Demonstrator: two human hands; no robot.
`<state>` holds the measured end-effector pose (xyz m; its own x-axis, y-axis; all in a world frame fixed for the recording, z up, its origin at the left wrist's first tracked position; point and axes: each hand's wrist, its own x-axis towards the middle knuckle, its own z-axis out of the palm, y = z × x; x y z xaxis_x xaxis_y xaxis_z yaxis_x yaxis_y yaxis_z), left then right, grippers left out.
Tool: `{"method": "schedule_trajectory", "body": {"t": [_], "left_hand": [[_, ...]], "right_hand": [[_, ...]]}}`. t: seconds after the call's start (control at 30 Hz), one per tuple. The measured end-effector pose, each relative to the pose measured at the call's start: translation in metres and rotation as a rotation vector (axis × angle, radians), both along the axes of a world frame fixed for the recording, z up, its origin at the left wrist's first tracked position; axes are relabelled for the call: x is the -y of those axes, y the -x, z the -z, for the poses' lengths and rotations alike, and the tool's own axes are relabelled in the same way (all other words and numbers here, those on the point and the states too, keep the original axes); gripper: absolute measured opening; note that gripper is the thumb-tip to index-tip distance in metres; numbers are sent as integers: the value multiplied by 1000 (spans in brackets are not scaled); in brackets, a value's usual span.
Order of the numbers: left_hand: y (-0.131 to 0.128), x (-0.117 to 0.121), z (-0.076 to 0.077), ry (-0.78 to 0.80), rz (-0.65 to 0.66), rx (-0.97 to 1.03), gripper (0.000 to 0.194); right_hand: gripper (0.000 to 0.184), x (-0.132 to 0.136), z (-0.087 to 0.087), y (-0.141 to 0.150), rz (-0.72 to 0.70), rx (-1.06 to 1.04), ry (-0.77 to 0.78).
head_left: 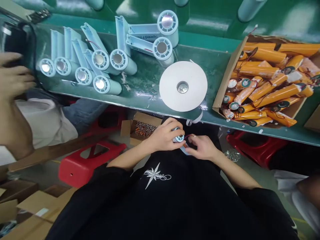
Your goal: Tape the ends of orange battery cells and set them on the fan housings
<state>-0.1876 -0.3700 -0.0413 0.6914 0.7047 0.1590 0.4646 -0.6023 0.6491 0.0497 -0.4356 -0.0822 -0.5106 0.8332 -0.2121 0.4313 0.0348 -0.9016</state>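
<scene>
In front of my body, just below the bench edge, my left hand [166, 134] is closed round the round end of a light blue plastic housing [179, 136]. My right hand [203, 147] pinches the open trough-like part of the same housing [185, 150], its thumb and fingers bent. A thin red wire [189, 136] runs from the housing toward the right fingertips; whether they grip it cannot be made out. On the bench beyond my hands lies a big white tape roll [172, 96], its loose strip [197, 118] hanging over the edge.
Several similar blue housings [100, 85] stand on the green bench [142, 95]. At right sits a carton [226, 78] of orange wired battery cells [265, 70]. Below are a small box of metal parts [145, 129] and red stools [75, 166]. Another person's hand [15, 76] is at far left.
</scene>
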Motion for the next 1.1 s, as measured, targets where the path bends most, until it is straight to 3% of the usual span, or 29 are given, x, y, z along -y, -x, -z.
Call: {"method": "schedule_trajectory", "body": {"t": [0.1, 0.2, 0.33, 0.47, 0.73, 0.9, 1.0, 1.1], "left_hand": [[-8, -3, -2, 94, 83, -23, 15], [-11, -5, -4, 181, 176, -22, 26], [-11, -6, -8, 169, 347, -90, 44], [-9, 0, -12, 108, 396, -100, 33], [-7, -13, -29, 160, 427, -270, 18], [-5, -25, -20, 280, 380, 79, 15], [-3, -22, -6, 294, 284, 296, 10], [-1, -16, 4, 284, 216, 383, 26]], "right_hand": [[31, 0, -2, 8, -153, 184, -308], [42, 5, 6, 8, -188, 54, -494], [47, 20, 15, 12, -31, -246, -384], [48, 34, 15, 21, 120, -394, -272], [52, 26, 10, 20, 49, -383, -196], [52, 16, -6, 14, 188, -473, -147], [43, 10, -21, 9, 114, -386, -313], [33, 3, -33, 8, 64, -318, -492]]}}
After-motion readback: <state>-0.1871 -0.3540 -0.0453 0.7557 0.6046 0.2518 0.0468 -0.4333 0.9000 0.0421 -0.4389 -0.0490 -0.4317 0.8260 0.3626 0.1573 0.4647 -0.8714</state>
